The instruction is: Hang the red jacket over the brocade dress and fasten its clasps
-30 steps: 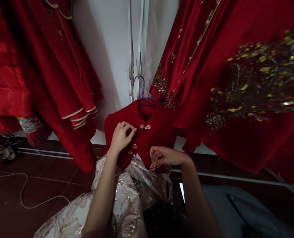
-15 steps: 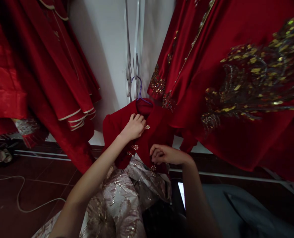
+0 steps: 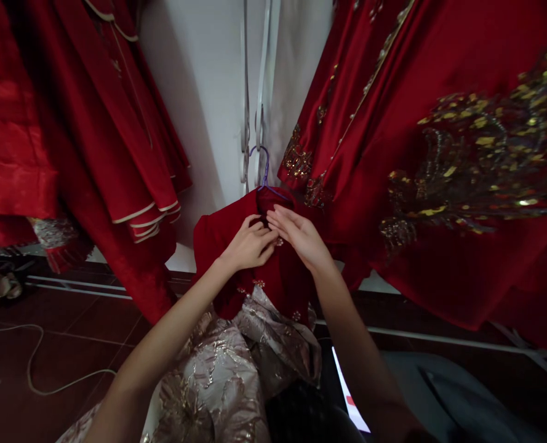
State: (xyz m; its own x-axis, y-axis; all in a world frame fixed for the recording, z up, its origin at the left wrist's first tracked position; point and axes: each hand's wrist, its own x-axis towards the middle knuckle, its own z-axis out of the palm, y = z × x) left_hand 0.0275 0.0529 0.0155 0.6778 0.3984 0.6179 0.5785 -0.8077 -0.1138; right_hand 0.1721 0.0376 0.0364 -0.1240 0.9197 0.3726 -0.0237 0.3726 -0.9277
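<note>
Since half a second ago, right hand (image 3: 303, 237) up from lower frog clasp, now meeting left hand (image 3: 250, 245) at red jacket (image 3: 282, 271) collar, both pinching top clasp; lower clasps apparently fastened.

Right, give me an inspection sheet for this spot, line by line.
Surface: dark red tiled floor.
Job's things: small red jacket on a purple hanger, over a pale brocade skirt.
Clutter: shoes far left.
Grips: left hand and right hand meet at the jacket's collar fastening; whether they pinch it is hidden.
Cables: white cord on the floor.
Surroundings: red gowns hanging both sides, white wall.
</note>
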